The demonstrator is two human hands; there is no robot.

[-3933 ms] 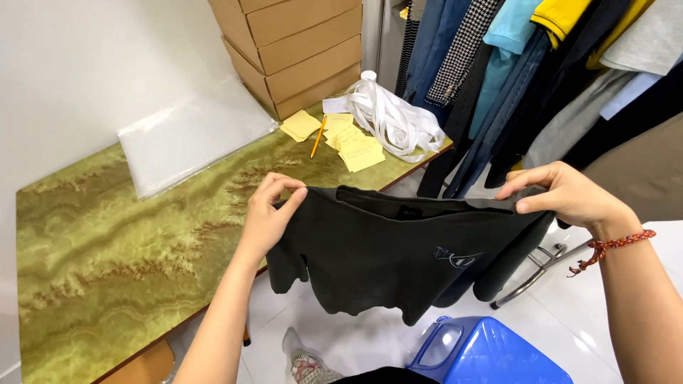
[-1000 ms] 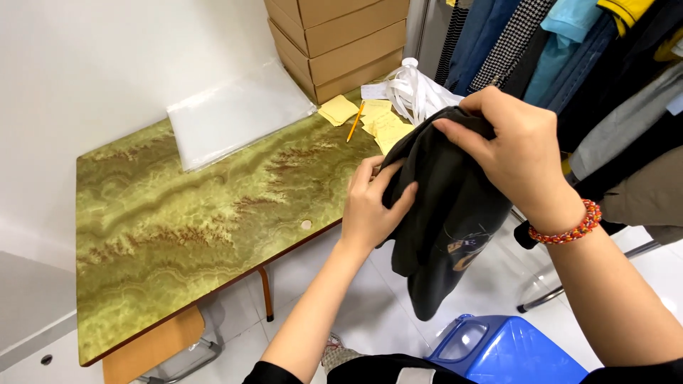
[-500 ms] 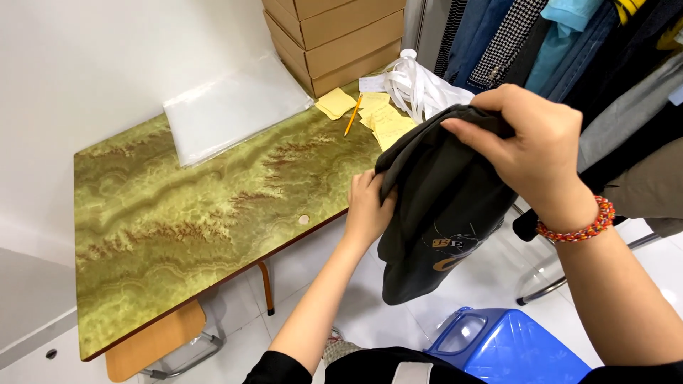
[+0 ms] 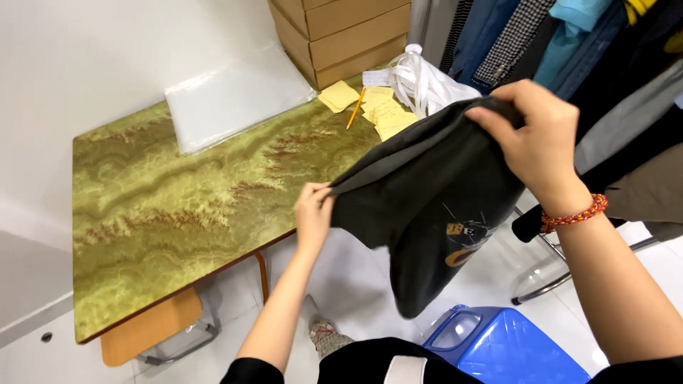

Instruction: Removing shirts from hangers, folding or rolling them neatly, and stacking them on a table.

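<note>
Since the earlier frame the hands have drawn apart, spreading the dark shirt (image 4: 427, 192) over the bench (image 4: 178, 206) edge. The left hand (image 4: 313, 210) at 9 o'clock and right hand (image 4: 533, 135) at 1 o'clock each keep a pinching grip on its hem; folds hide its print.

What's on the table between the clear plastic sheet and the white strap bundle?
Head view: yellow sticky notes and an orange pencil lie on the green marbled table between the clear plastic sheet and the white strap bundle.
</note>
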